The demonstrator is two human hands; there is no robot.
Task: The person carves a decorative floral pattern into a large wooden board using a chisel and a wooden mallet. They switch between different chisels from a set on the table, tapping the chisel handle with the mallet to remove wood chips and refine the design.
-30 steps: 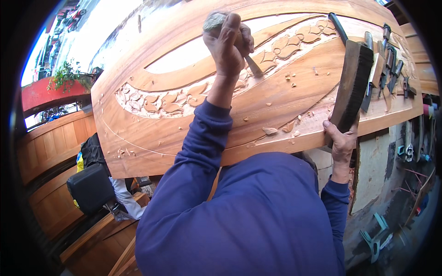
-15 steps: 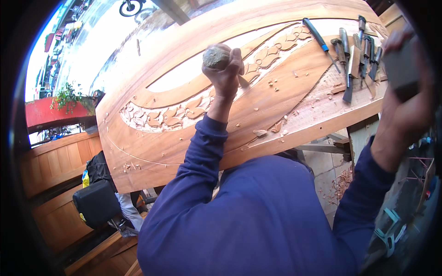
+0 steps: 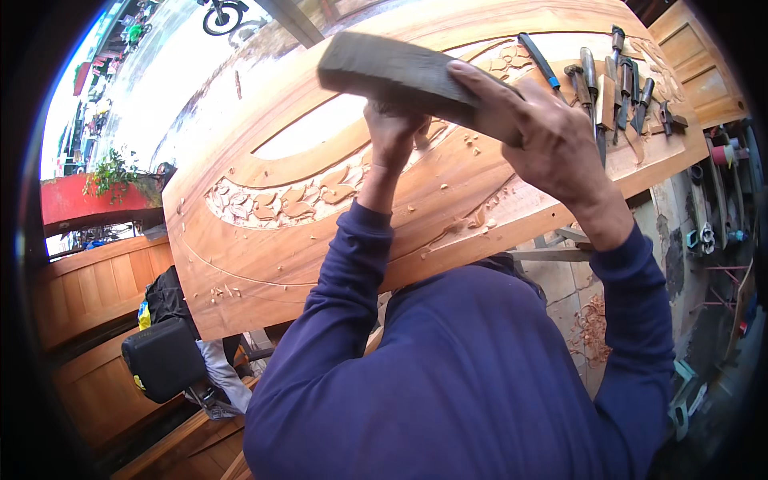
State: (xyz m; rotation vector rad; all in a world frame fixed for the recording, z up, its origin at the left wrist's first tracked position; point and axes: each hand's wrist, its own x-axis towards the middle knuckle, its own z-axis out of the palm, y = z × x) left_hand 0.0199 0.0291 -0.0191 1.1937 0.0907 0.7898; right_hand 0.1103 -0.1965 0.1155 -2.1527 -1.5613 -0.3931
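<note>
A large wooden panel (image 3: 264,276) lies before me, with a curved band of carved leaves and flowers (image 3: 320,192). My left hand (image 3: 390,140) is closed around a carving chisel that stands on the carved band. The chisel's handle end is hidden under a dark wooden block. My right hand (image 3: 560,148) grips that block (image 3: 400,76) at its right end, fingers along its side. The block lies across the view right over my left fist; whether it touches the chisel I cannot tell.
Several chisels and gouges (image 3: 604,92) lie together at the panel's right. Loose wood chips (image 3: 480,216) are scattered on the panel, and shavings (image 3: 592,324) lie on the floor. A black case (image 3: 164,360) stands at the lower left, near wooden panelling (image 3: 104,280).
My right hand has swung the block from the far right, leftward to over my left fist. My left hand stays in nearly the same place, still closed.
</note>
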